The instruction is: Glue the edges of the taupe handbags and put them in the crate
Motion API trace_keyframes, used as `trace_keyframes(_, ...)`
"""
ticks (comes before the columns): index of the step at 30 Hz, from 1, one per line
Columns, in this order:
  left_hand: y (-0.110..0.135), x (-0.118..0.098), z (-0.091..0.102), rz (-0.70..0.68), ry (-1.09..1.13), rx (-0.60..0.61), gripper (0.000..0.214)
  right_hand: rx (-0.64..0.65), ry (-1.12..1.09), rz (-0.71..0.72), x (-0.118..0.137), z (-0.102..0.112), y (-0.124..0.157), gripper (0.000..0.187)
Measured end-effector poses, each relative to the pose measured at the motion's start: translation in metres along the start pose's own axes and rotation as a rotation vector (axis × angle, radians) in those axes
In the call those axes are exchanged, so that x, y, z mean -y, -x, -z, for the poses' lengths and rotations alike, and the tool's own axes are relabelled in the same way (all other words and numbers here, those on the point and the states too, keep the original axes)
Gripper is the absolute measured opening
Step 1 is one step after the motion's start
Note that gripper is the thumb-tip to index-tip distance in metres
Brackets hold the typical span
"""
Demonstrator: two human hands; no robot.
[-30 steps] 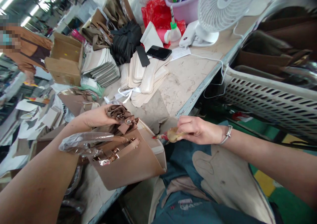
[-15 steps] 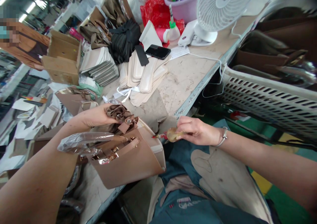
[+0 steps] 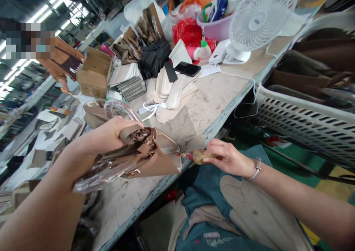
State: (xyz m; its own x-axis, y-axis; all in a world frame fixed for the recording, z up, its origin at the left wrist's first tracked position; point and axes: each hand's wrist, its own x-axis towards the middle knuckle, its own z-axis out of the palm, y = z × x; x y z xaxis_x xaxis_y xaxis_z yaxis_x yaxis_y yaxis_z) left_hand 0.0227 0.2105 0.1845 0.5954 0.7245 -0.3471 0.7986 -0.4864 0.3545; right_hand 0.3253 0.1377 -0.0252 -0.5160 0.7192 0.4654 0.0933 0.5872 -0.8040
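A tan handbag (image 3: 163,164) lies tilted at the table's front edge, its open side and pale inner edge turned to the right. Brown lining cloth bunches out of it, and my left hand (image 3: 115,134) is closed around that cloth. Clear plastic wrap (image 3: 102,177) covers one of the bag's handles. In my right hand (image 3: 226,156) is a small squeeze bottle (image 3: 200,157) of yellowish stuff with a red nozzle, pinched between fingers and thumb. Its tip points left at the bag's edge; whether it touches cannot be told.
Pale strap-shaped pieces (image 3: 176,95), a phone (image 3: 188,69) and a stack of panels (image 3: 129,82) lie on the table (image 3: 213,91). A white fan (image 3: 260,21) stands behind. At right is a crate (image 3: 305,110) with brown bags. A co-worker (image 3: 62,58) stands at far left.
The handbag has tipped so that less of its front panel shows and more of its opening. My left hand turned with the cloth. The view shifted; the bottle still points at the bag.
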Motion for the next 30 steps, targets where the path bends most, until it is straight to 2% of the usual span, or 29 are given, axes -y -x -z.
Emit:
trace_keyframes(3,0.012,0.003,-0.02,-0.079,-0.072,-0.089,0.022,-0.033,0.05,0.012,-0.001,-0.004,0.001,0.009)
trace_keyframes(5,0.02,0.01,-0.032,-0.132,-0.189,-0.212,0.025,-0.048,0.083,0.03,-0.003,-0.005,-0.001,0.008)
trace_keyframes(7,0.026,0.013,-0.042,-0.17,-0.277,-0.279,0.025,-0.033,0.119,0.06,-0.006,-0.005,-0.006,0.008)
trace_keyframes(12,0.031,0.005,-0.057,-0.257,-0.374,-0.355,0.025,0.059,0.235,0.166,-0.011,-0.006,-0.019,0.015)
trace_keyframes(16,0.035,0.0,-0.063,-0.253,-0.398,-0.367,0.028,0.136,0.327,0.205,-0.011,-0.009,-0.022,0.023)
trace_keyframes(19,0.037,-0.002,-0.065,-0.261,-0.406,-0.345,0.029,0.158,0.238,0.098,-0.009,-0.012,-0.022,0.022)
trace_keyframes(25,0.039,-0.011,-0.069,-0.258,-0.413,-0.312,0.027,0.005,0.131,-0.102,-0.007,-0.011,-0.029,0.017)
trace_keyframes(30,0.043,-0.013,-0.073,-0.262,-0.401,-0.318,0.028,-0.017,0.04,-0.233,-0.008,-0.013,-0.035,0.015)
